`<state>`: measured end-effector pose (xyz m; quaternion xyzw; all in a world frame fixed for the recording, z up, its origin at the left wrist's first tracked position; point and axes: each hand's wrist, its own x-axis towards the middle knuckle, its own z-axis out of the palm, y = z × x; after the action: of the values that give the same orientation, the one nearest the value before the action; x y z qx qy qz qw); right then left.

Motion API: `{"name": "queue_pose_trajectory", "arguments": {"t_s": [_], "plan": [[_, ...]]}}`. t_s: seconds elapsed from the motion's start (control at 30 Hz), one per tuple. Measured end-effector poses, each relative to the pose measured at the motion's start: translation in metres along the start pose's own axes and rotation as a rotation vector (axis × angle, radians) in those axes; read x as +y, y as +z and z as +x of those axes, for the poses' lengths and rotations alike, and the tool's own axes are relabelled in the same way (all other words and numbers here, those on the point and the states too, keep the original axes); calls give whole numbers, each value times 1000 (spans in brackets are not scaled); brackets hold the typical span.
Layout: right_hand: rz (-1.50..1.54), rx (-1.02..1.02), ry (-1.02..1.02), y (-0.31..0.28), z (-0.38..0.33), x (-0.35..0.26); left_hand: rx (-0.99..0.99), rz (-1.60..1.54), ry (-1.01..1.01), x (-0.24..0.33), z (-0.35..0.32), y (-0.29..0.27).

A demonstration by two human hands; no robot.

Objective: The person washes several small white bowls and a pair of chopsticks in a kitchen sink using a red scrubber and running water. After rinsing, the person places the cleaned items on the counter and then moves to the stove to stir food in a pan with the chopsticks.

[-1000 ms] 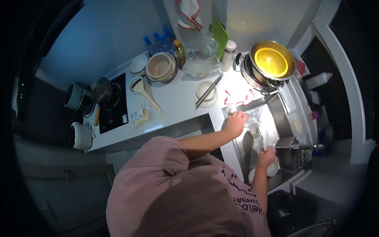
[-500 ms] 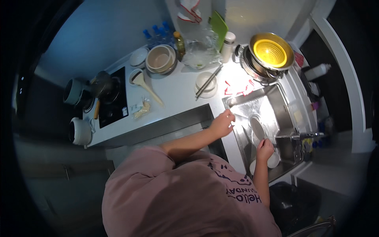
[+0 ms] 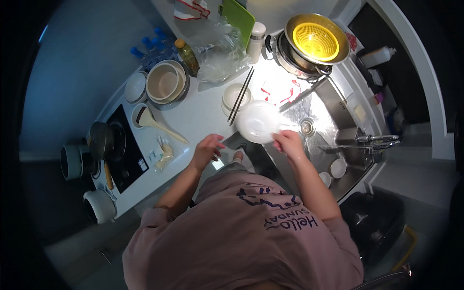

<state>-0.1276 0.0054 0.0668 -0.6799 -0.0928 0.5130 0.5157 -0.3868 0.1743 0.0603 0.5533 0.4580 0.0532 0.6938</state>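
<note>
White table beside a steel sink (image 3: 333, 108): right hand (image 3: 288, 142) grips a white bowl (image 3: 257, 121) by its rim at five o'clock, over the table's edge; left hand (image 3: 209, 149) hangs open, empty. A wet one-handed hold could let it slip and crack.

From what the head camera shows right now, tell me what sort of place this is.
A home kitchen, most likely. There is a steel sink with a tap, a black cooktop set in the white counter, and the right hand holds a white plate.
</note>
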Motion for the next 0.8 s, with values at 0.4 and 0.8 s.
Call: {"name": "queue_pose_trajectory", "arguments": {"t_s": [0.4, 0.8], "plan": [[-655, -29, -512, 176, 93, -9, 466, -73, -118, -38, 138, -122], [-403, 779, -31, -140, -17, 143, 556, 1073, 53, -76, 181, -142]]}}
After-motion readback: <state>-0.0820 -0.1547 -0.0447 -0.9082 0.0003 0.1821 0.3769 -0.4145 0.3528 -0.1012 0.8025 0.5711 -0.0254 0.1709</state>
